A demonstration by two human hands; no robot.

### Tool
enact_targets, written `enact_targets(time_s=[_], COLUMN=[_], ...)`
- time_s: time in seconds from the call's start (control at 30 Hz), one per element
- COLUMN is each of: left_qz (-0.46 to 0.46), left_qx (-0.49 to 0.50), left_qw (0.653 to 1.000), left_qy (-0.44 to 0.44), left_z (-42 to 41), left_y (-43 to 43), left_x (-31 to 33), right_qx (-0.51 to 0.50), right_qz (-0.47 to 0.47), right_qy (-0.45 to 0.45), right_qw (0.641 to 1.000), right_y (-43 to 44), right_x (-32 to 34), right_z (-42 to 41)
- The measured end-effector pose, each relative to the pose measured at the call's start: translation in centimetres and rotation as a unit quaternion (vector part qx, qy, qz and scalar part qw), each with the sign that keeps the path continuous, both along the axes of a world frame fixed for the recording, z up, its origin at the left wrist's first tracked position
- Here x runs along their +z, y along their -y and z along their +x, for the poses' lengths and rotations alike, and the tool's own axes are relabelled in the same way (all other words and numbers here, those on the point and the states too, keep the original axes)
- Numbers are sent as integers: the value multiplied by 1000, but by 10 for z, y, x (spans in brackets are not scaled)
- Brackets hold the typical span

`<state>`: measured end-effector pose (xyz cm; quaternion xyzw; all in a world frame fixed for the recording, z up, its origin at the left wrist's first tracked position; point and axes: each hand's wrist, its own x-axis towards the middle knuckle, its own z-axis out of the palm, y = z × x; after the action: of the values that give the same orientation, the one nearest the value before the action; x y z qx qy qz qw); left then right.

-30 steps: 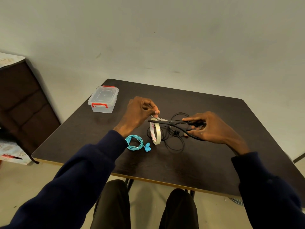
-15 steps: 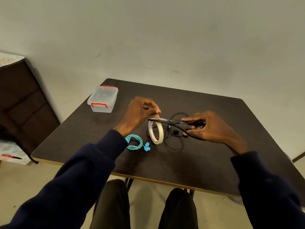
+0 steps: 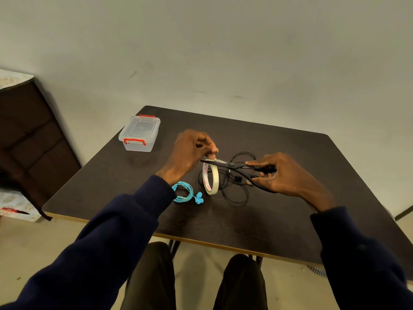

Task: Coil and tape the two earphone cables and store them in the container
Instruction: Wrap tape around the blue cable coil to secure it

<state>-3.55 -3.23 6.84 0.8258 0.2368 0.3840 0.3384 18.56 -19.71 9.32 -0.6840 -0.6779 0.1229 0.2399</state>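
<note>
Container point(image 3: 139, 133) lidded, earphones point(image 3: 186, 192) outside

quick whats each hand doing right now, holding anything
Left hand: fingers pinched shut on the pulled end of the tape roll.
Right hand: closed on the handles of the black scissors, blades at the tape.
</note>
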Motion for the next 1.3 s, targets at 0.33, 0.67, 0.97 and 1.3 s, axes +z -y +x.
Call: enact_targets(time_s=[0.33, 0.67, 0.97, 1.3], left_qz=[-9, -4, -6, -21], left_qx=[9, 23, 24, 22], left_qw=[1000, 1000, 1000, 999], left_qy=[9, 17, 16, 19], left_z=[-3, -2, -1, 2], left_y=[-2, -6, -7, -5], left_x=[-5, -3, -5, -5], right_qx=[3, 1, -3, -10], right_qz=[3, 6, 5, 18], right_qy=[3, 23, 37, 45], right_qw=[1000, 1000, 999, 999], right_y=[-1, -8, -10, -7], right_x=[0, 8, 7, 6], right_z=[-5, -5, -3, -1])
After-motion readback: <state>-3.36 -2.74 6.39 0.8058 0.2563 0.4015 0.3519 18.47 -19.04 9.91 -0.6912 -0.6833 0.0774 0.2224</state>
